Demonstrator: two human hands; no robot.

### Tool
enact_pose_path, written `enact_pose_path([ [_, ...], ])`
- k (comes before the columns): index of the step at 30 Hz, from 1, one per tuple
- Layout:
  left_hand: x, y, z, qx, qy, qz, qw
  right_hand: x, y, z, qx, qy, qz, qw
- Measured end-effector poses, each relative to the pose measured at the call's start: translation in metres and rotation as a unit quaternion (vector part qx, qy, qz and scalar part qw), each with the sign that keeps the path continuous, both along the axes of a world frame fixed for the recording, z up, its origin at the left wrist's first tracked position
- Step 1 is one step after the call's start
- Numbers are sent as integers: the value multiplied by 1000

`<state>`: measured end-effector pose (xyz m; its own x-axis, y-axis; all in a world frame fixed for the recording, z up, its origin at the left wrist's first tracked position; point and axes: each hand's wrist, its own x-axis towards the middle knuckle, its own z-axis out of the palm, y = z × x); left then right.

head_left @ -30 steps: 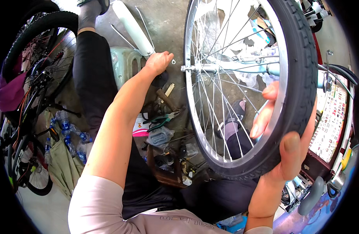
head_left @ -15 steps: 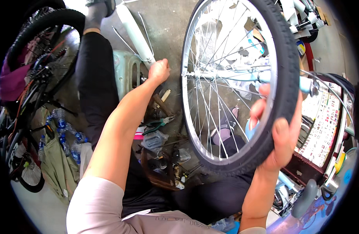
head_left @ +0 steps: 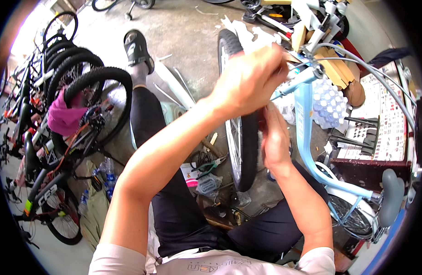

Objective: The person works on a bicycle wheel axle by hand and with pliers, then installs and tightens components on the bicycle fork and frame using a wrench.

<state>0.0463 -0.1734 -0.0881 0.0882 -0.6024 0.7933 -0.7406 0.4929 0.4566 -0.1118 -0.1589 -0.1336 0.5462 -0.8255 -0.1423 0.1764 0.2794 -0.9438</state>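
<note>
A bicycle wheel point(head_left: 250, 156) with a black tyre and silver rim stands nearly edge-on in front of me. My left hand point(head_left: 247, 82) crosses over it, fingers curled beside the end of a light blue tube; motion blurs the fingertips, and what they hold is hidden. Behind the tyre's right side, my right hand point(head_left: 276, 140) points upward with fingers stretched, close to the tyre; its fingertips are partly covered by my left wrist. The light blue bicycle frame point(head_left: 304, 123) lies to the right. Left of the wheel is a long white fender point(head_left: 174, 82) with thin wire stays.
Several bicycles point(head_left: 59, 151) crowd the left side, with a magenta cloth point(head_left: 64, 114) on one. Green-handled pliers point(head_left: 213, 166) and small parts lie on the floor between my legs. A dark red box point(head_left: 371, 169) and a grey saddle point(head_left: 390, 192) are at right.
My left hand has left the white fender and moved right, over the wheel. The wheel has turned from broadside to nearly edge-on. My right hand no longer wraps the tyre's lower edge.
</note>
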Motion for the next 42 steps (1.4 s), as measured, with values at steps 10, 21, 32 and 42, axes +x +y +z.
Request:
enact_pose_path([
  [10, 0, 27, 18, 187, -97, -62, 976, -13, -25, 5, 236, -157, -22, 959],
  [21, 11, 44, 18, 266, -147, -28, 952, 2, -19, 6, 227, -176, 76, 955],
  [32, 17, 56, 14, 308, -100, 56, 944, 0, -43, -109, 34, 28, -132, 990],
  [42, -18, 69, 15, 296, -104, 31, 949, -8, -35, -249, 147, 121, -191, 963],
])
